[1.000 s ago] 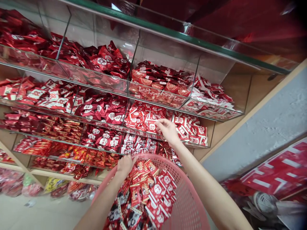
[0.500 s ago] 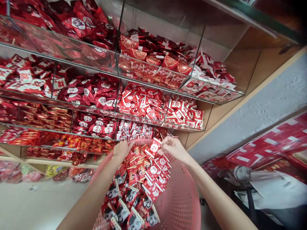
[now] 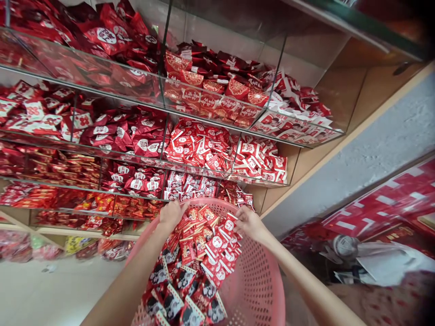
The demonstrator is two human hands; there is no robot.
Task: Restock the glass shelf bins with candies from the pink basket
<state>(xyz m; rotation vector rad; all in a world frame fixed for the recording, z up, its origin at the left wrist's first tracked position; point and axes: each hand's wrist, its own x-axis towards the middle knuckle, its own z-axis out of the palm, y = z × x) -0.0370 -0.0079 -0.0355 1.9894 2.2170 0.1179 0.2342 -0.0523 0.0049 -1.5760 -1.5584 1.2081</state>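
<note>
My left hand is closed over the far left rim of a pink perforated plastic basket. My right hand is just inside the far right rim, fingers pinched at the edge of a small red-and-white candy packet. That packet lies against a neat stack of matching packets in the basket. Left of the stack are red-and-gold packets, and nearer me are packets with black-and-white pictures. The basket's right side shows bare pink wall.
Tiered shelves with clear dividers hold heaps of red packets ahead of me. A grey wall rises on the right, with red-and-white sheets and papers below. Bagged goods sit under the shelves at left.
My right hand has moved down and slightly right, bringing the raised packet onto the stack in the basket. My left hand stays on the rim.
</note>
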